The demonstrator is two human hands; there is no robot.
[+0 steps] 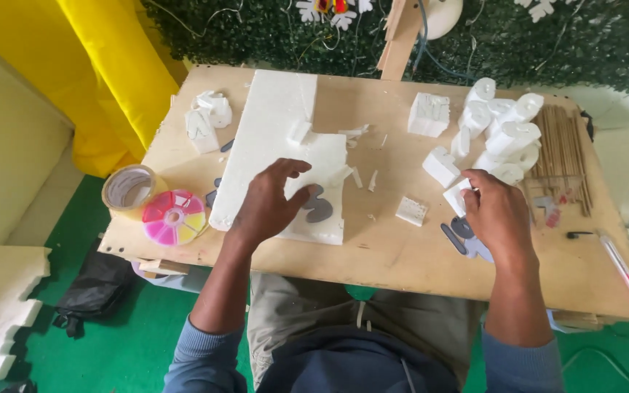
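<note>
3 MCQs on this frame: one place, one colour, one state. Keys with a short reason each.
1. The tape roll lies: A) at the table's left edge B) beside the wooden sticks C) on the floor
2. The floor is: A) grey B) green C) red
3. The left hand is: A) in the air B) flat on the foam sheet C) on the bead wheel

A: it sits left, next to the bead wheel.
B: green shows all round the table.
B: the fingers spread on the white sheet.
</note>
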